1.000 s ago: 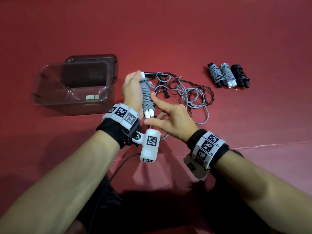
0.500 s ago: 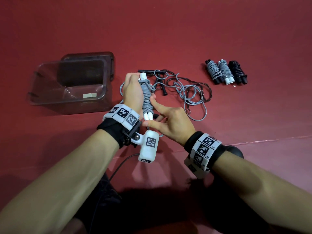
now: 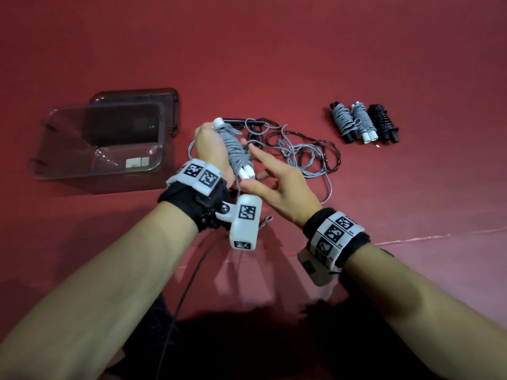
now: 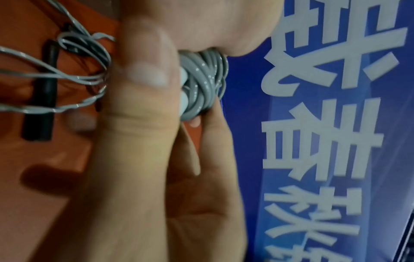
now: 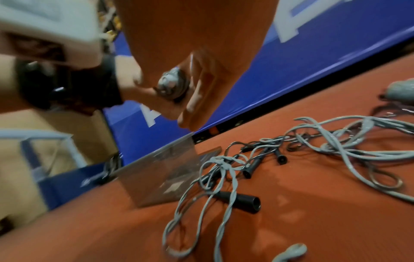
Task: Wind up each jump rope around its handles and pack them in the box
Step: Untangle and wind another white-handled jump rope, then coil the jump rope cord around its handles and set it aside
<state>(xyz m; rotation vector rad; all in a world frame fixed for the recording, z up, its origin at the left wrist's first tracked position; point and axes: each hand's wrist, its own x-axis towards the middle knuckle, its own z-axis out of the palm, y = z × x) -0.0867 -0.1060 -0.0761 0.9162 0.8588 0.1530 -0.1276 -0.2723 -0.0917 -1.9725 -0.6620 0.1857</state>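
Fingers of my left hand [image 3: 211,145] curl round the grey rope [image 3: 236,150], wound on its white handles and held tilted above the red mat [image 3: 274,50]; the left wrist view shows thumb [image 4: 145,74] and fingertips pressed on the coils. My right hand [image 3: 282,187] sits just beside it, index finger straight and touching the bundle, thumb stretched under the handle ends, holding nothing that I can see. Behind the hands I see a loose tangle [image 3: 301,152] of grey and dark cord with black handles lying on the mat. Left of that stands the clear box [image 3: 96,160], its lid [image 3: 170,105] leaning behind it. Well to the right, three wound ropes [image 3: 363,123] lie side by side, touching: two grey, one black.
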